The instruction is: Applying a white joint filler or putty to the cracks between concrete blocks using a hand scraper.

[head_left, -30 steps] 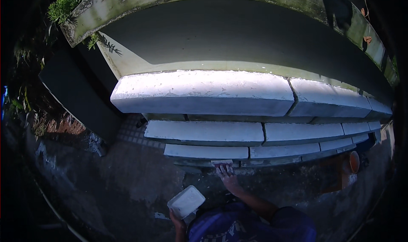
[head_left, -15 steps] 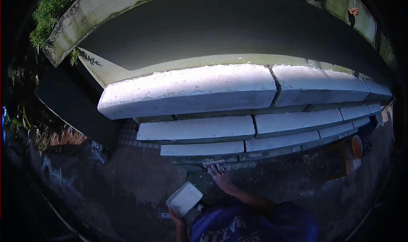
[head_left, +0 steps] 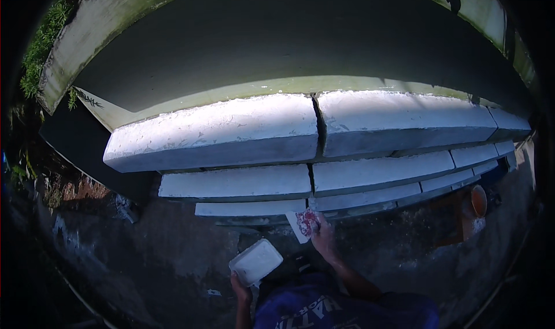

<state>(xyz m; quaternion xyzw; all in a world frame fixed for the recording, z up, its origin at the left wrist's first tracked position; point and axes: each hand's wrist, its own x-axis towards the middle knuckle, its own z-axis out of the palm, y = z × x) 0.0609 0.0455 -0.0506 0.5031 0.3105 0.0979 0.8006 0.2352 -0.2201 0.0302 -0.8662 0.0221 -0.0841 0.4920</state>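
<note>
My left hand (head_left: pixel 240 288) is closed on the edge of a shallow white rectangular tray (head_left: pixel 256 262). Pale material seems to coat the inside of the tray. In my right hand (head_left: pixel 324 241) is a flat spreader (head_left: pixel 299 229), white with a red, white-smeared patch; its exact kind is hard to make out. The spreader is tilted up in front of the joint between two pale blocks of the lowest row (head_left: pixel 250 208). I cannot tell whether its tip touches them.
Longer white blocks (head_left: pixel 214 132) rise in stepped rows against a dark wall (head_left: pixel 277 40), with dark gaps between them. An orange-brown round container (head_left: pixel 478 201) stands at the right. Green plants (head_left: pixel 46 51) grow at the upper left. Pale marks spot the dark floor (head_left: pixel 173 254).
My right hand has moved right along the lowest row, and the spreader has turned so its broad face shows. The whole view has shifted; the tray stays in my left hand.
</note>
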